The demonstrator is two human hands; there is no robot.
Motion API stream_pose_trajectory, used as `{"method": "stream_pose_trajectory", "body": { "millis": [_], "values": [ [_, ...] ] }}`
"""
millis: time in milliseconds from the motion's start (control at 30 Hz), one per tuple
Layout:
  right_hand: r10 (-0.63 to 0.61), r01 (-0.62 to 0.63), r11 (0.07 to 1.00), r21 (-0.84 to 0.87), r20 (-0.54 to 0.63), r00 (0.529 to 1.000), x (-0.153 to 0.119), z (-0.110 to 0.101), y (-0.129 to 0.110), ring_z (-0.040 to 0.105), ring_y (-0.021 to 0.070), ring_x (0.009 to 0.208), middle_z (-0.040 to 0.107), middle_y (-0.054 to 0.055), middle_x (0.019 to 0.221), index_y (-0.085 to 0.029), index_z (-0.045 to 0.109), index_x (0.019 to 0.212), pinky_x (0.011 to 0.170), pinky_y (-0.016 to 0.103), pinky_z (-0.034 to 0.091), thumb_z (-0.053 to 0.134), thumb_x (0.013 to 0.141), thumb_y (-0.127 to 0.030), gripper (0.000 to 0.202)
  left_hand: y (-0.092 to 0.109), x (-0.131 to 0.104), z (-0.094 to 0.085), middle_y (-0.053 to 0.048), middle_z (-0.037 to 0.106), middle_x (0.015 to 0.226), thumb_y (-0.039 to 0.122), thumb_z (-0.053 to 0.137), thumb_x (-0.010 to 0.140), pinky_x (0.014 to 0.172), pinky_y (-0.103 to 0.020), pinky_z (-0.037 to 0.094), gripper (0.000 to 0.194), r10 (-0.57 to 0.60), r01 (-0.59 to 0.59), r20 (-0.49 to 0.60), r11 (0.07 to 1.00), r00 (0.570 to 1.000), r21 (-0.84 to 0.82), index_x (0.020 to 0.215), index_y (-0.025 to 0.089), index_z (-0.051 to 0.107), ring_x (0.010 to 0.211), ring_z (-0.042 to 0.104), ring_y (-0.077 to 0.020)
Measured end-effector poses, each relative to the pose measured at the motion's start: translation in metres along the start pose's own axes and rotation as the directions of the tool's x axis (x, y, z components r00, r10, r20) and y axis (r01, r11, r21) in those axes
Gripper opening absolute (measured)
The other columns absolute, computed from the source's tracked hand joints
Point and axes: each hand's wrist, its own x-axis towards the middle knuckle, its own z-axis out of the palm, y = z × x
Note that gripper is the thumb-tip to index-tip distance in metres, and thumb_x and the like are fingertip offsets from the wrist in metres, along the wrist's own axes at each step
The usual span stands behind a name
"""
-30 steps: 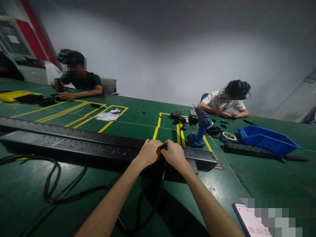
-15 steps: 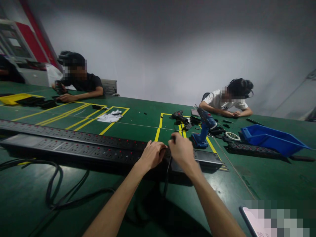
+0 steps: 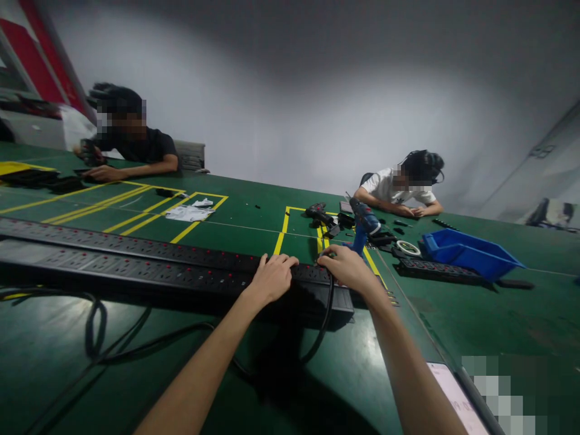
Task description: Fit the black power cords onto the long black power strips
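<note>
Two long black power strips lie side by side, with red lights and rows of sockets. On the near power strip [image 3: 194,278] rests my left hand [image 3: 273,279], its fingers laid over the top face. My right hand [image 3: 347,267] is closed in a pinch near the strips' right end. From its fingertips a black cable [image 3: 327,314] curves down past the near strip's front. Whatever is at the tip of that cable is hidden by my fingers. A blue cordless drill [image 3: 365,220] stands just beyond my right hand.
Loops of black cable [image 3: 97,329] lie front left. At right are a blue bin [image 3: 471,251], a tape roll [image 3: 408,248] and a short socket strip [image 3: 439,270]. A phone [image 3: 455,393] lies front right. Two co-workers [image 3: 151,148] [image 3: 389,187] sit across the green table.
My view has shifted to the right. My right hand has lowered toward the strip, and the cable beneath it now bows outward. The left hand has flattened onto the strip.
</note>
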Motion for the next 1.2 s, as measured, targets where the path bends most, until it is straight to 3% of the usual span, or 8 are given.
{"method": "stream_pose_trajectory", "body": {
  "millis": [133, 300, 433, 700, 967, 1200],
  "values": [
    [0.040, -0.029, 0.996, -0.081, 0.134, 0.990, 0.027, 0.025, 0.010, 0.065, 0.0187, 0.071, 0.070, 0.007, 0.071, -0.018, 0.074, 0.085, 0.064, 0.024, 0.040, 0.049, 0.088, -0.039, 0.033, 0.008, 0.007, 0.003, -0.001, 0.061, 0.132, 0.011, 0.039, 0.088, 0.116, -0.063, 0.013, 0.053, 0.063, -0.063, 0.013, 0.998, 0.998, 0.020, 0.133, 0.034, 0.052, 0.130, 0.048, -0.0246],
    [0.092, -0.063, 0.975, -0.212, 0.127, 0.988, 0.040, 0.035, 0.008, 0.068, 0.0241, 0.084, 0.073, 0.013, 0.085, -0.017, 0.075, 0.088, 0.066, 0.026, 0.044, 0.054, 0.083, -0.041, 0.033, 0.011, 0.014, 0.006, -0.006, 0.063, 0.130, 0.013, 0.038, 0.089, 0.112, -0.046, 0.033, 0.048, 0.133, -0.133, 0.055, 0.991, 0.990, 0.002, 0.132, 0.024, 0.055, 0.123, 0.054, -0.0223],
    [0.115, -0.079, 0.970, -0.230, 0.150, 0.982, 0.042, 0.034, 0.006, 0.069, 0.0247, 0.085, 0.073, 0.015, 0.085, -0.015, 0.075, 0.092, 0.068, 0.026, 0.048, 0.055, 0.083, -0.040, 0.033, 0.009, 0.014, 0.008, -0.005, 0.064, 0.130, 0.013, 0.038, 0.090, 0.107, -0.041, 0.038, 0.046, 0.129, -0.129, 0.026, 0.992, 0.991, -0.006, 0.130, 0.025, 0.058, 0.120, 0.056, -0.0214],
    [0.141, -0.100, 0.985, -0.140, 0.325, 0.935, 0.048, 0.028, 0.004, 0.069, 0.0194, 0.062, 0.071, 0.011, 0.065, -0.012, 0.071, 0.081, 0.059, 0.023, 0.052, 0.059, 0.083, -0.037, 0.028, 0.007, 0.013, 0.010, -0.007, 0.063, 0.130, 0.014, 0.039, 0.090, 0.104, -0.042, 0.039, 0.045, 0.139, -0.139, 0.027, 0.990, 0.990, 0.010, 0.130, 0.023, 0.057, 0.119, 0.057, -0.0239],
    [0.163, -0.187, 0.982, -0.003, 0.509, 0.845, 0.059, 0.025, 0.011, 0.067, 0.0187, 0.054, 0.069, 0.010, 0.062, -0.008, 0.067, 0.079, 0.054, 0.026, 0.055, 0.058, 0.084, -0.027, 0.021, 0.006, 0.015, 0.012, -0.005, 0.063, 0.129, 0.015, 0.038, 0.091, 0.105, -0.040, 0.037, 0.045, 0.104, -0.104, 0.046, 0.995, 0.993, -0.014, 0.130, 0.026, 0.057, 0.120, 0.055, -0.0226],
    [0.159, -0.116, 0.987, -0.115, 0.513, 0.843, 0.068, 0.028, 0.001, 0.067, 0.0213, 0.055, 0.068, 0.011, 0.060, -0.006, 0.069, 0.077, 0.055, 0.029, 0.055, 0.060, 0.081, -0.027, 0.022, 0.004, 0.014, 0.013, -0.007, 0.063, 0.125, 0.013, 0.041, 0.089, 0.102, -0.040, 0.038, 0.043, 0.115, -0.115, 0.056, 0.993, 0.992, -0.002, 0.128, 0.025, 0.056, 0.117, 0.056, -0.0235]
  ]
}}
